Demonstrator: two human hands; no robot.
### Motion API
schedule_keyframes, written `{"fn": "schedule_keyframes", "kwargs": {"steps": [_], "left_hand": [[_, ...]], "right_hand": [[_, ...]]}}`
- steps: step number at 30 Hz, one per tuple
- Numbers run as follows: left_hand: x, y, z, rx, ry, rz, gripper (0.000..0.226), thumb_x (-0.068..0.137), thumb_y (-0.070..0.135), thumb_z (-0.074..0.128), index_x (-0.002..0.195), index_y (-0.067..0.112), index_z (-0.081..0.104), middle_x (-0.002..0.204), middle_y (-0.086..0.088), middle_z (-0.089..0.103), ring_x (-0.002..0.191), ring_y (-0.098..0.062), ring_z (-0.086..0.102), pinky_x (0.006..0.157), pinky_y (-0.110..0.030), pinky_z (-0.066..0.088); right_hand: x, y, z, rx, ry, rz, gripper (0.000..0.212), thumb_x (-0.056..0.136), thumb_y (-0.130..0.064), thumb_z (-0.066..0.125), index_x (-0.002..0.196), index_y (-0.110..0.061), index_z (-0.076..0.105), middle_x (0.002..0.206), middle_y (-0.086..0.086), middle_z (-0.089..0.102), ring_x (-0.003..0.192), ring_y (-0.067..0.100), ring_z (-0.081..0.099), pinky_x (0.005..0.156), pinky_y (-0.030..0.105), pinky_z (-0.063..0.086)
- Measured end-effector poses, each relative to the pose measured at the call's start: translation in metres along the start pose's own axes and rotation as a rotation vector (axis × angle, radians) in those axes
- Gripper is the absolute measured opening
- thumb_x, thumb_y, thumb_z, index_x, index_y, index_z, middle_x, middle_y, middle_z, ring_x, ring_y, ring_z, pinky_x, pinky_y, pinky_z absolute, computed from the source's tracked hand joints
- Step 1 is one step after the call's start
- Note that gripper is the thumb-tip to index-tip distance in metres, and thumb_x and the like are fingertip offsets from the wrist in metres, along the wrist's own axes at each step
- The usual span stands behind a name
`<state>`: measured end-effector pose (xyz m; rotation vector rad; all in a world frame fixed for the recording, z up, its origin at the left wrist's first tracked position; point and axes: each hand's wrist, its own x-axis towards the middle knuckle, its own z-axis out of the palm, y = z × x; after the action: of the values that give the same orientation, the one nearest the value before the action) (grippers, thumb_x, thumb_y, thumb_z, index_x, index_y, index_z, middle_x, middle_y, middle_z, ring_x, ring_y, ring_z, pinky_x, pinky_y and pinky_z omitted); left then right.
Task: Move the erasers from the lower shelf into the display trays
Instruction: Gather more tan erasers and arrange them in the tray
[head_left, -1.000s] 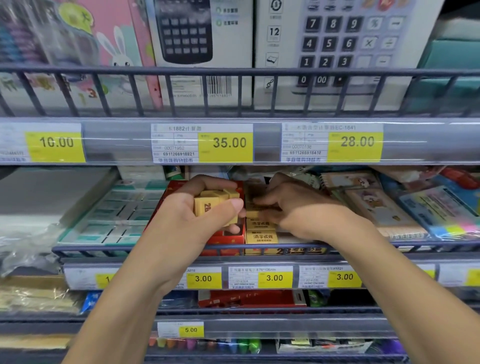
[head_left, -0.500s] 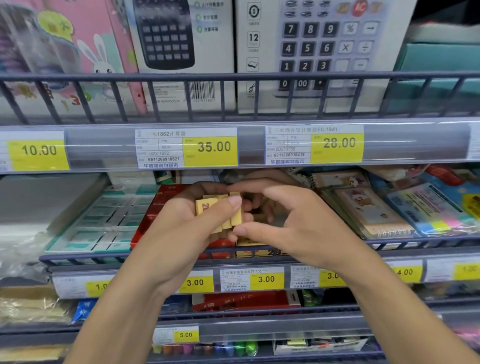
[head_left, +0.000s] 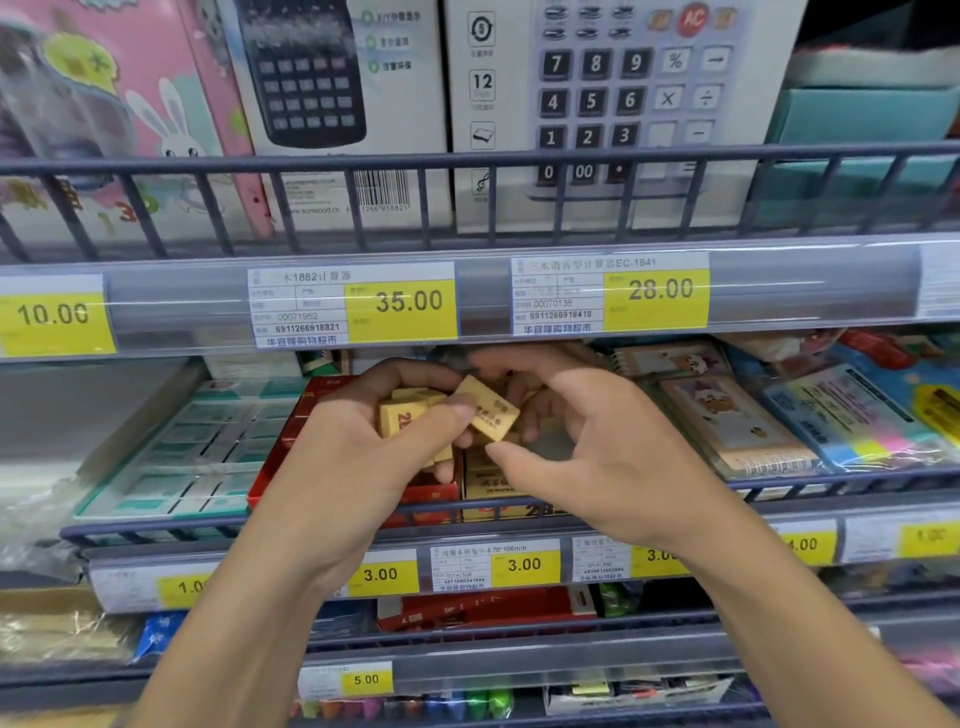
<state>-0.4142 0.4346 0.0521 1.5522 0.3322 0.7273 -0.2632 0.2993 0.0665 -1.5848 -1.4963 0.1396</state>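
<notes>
Since half a second ago, one yellow eraser (head_left: 488, 410) has been tilted up out of the stack of erasers (head_left: 410, 415) gripped in the left hand (head_left: 358, 457), and the right hand (head_left: 597, 447) has been drawn slightly back. The tilted eraser is pinned by the left thumb; right fingers are curled near it, contact cannot be told. More yellow erasers are seen below in the red display tray (head_left: 291, 441), behind the shelf rail (head_left: 156, 530).
</notes>
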Motion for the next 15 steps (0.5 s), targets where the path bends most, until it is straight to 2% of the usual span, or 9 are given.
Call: {"fn": "schedule_keyframes", "kwargs": {"steps": [3, 7, 10, 12, 13, 15], "left_hand": [[0.001, -0.002, -0.001, 0.009, 0.020, 0.002, 0.031, 0.068, 0.043, 0.082, 0.094, 0.028, 0.077, 0.081, -0.009, 0.076, 0.063, -0.018, 0.063, 0.066, -0.026, 0.056], [0.001, -0.004, -0.001, 0.017, 0.013, -0.011, 0.032, 0.066, 0.046, 0.082, 0.094, 0.032, 0.077, 0.081, -0.007, 0.076, 0.062, -0.018, 0.062, 0.065, -0.026, 0.054], [0.003, -0.003, -0.002, -0.001, 0.075, -0.011, 0.031, 0.063, 0.048, 0.080, 0.088, 0.031, 0.075, 0.075, -0.001, 0.073, 0.058, -0.017, 0.055, 0.061, -0.029, 0.050], [0.005, -0.002, -0.002, 0.001, 0.105, -0.007, 0.032, 0.064, 0.049, 0.080, 0.087, 0.028, 0.072, 0.070, -0.002, 0.068, 0.054, -0.016, 0.050, 0.060, -0.030, 0.045], [0.005, -0.002, -0.002, -0.002, 0.115, -0.009, 0.032, 0.064, 0.048, 0.080, 0.087, 0.028, 0.072, 0.068, -0.004, 0.066, 0.053, -0.015, 0.050, 0.060, -0.031, 0.044], [0.006, -0.002, -0.002, -0.015, 0.132, -0.020, 0.030, 0.066, 0.045, 0.080, 0.088, 0.026, 0.071, 0.068, -0.007, 0.063, 0.052, -0.013, 0.052, 0.060, -0.029, 0.045]], "right_hand": [[-0.003, 0.004, 0.000, 0.010, 0.096, 0.029, 0.030, 0.084, -0.029, 0.072, 0.113, -0.034, 0.067, 0.092, -0.011, 0.071, 0.084, 0.012, 0.066, 0.075, 0.037, 0.055], [-0.005, 0.007, -0.009, -0.104, 0.111, 0.024, 0.022, 0.086, -0.032, 0.073, 0.106, -0.038, 0.071, 0.085, -0.021, 0.072, 0.079, 0.002, 0.066, 0.063, 0.012, 0.049], [-0.005, 0.009, -0.024, -0.207, 0.098, 0.057, 0.031, 0.085, -0.029, 0.074, 0.089, -0.058, 0.066, 0.060, -0.032, 0.060, 0.057, -0.005, 0.057, 0.049, 0.006, 0.036], [-0.003, 0.014, -0.036, -0.298, 0.105, 0.116, 0.042, 0.085, -0.028, 0.074, 0.078, -0.067, 0.059, 0.054, -0.031, 0.056, 0.053, -0.005, 0.055, 0.048, 0.006, 0.035], [-0.002, 0.019, -0.043, -0.317, 0.102, 0.151, 0.036, 0.086, -0.030, 0.073, 0.085, -0.064, 0.062, 0.060, -0.028, 0.059, 0.059, -0.003, 0.057, 0.055, 0.008, 0.038], [0.003, 0.028, -0.052, -0.403, 0.061, 0.270, 0.027, 0.086, -0.037, 0.069, 0.107, -0.054, 0.062, 0.074, -0.022, 0.059, 0.068, 0.002, 0.057, 0.064, 0.024, 0.046]]}}
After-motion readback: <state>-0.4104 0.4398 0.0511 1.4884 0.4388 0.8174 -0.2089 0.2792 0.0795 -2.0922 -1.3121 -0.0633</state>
